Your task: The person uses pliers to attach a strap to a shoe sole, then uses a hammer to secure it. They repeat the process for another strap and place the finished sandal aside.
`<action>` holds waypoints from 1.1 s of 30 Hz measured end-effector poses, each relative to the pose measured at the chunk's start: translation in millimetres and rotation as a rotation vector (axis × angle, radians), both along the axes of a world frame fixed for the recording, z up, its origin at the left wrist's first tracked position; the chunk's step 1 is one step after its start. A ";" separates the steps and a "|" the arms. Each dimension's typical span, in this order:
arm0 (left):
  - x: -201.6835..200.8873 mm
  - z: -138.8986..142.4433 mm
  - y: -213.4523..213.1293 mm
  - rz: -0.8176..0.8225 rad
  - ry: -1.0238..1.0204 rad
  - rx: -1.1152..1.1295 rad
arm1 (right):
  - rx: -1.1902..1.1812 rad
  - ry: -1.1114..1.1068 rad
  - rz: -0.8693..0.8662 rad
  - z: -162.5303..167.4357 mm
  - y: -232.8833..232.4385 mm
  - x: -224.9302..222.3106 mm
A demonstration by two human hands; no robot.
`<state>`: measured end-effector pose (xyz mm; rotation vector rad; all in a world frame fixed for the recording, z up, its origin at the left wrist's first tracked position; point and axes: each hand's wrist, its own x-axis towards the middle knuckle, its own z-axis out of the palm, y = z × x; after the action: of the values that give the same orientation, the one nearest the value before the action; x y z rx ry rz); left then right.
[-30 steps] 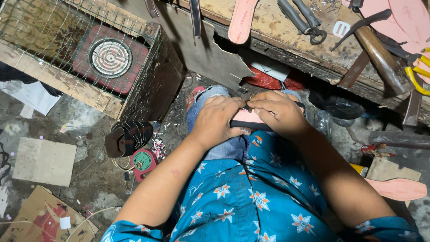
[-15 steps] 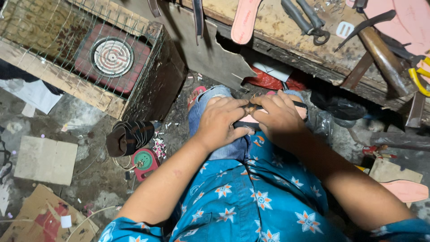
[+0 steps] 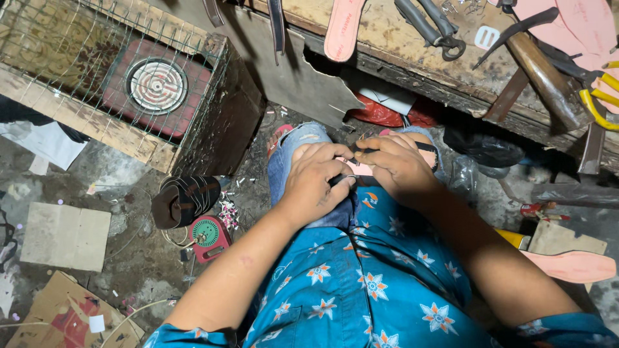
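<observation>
My left hand (image 3: 317, 181) and my right hand (image 3: 394, 165) meet over my lap, above my jeans-clad knees. Between them lies a pink insole piece (image 3: 360, 169), mostly hidden by the fingers. My left hand pinches a dark, thin strip or tool (image 3: 342, 180) against the pink piece. My right hand presses down on the piece from the right, its fingers curled over it. What sits under the palms is hidden.
A worn wooden bench (image 3: 400, 38) across the top holds a pink insole (image 3: 342, 29), pliers (image 3: 432, 26) and a hammer (image 3: 541, 64). A wire-meshed wooden box with a round heater coil (image 3: 157, 86) stands left. A dark sandal (image 3: 184, 200), a red round tool (image 3: 207, 235) and cardboard lie on the floor.
The view has shifted slightly. My hands have closed in tighter over the pink piece, so less of it shows, and a dark strip now sits under my left fingers.
</observation>
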<state>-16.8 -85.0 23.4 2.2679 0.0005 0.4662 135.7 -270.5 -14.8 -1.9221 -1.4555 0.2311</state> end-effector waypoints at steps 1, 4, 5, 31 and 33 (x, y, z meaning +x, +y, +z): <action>0.3 -0.6 -1.2 0.020 0.004 -0.002 | -0.011 0.012 -0.002 1.0 -0.3 -0.1; 0.8 -1.8 -3.4 0.054 0.014 -0.013 | -0.025 0.038 -0.002 6.1 -1.2 -0.2; 0.8 -2.0 -4.1 0.061 0.014 -0.007 | -0.026 0.046 0.000 8.0 -1.4 -0.5; 9.0 16.7 -8.9 0.254 0.503 -0.006 | 0.069 -0.134 -0.132 20.9 7.5 -42.4; 10.3 15.6 -3.4 0.207 0.471 -0.031 | 0.097 -0.080 -0.071 27.0 5.6 -22.1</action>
<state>-6.5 -88.4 39.1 2.3057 0.4804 0.0273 113.6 -264.9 12.3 -1.9193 -1.4208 0.0504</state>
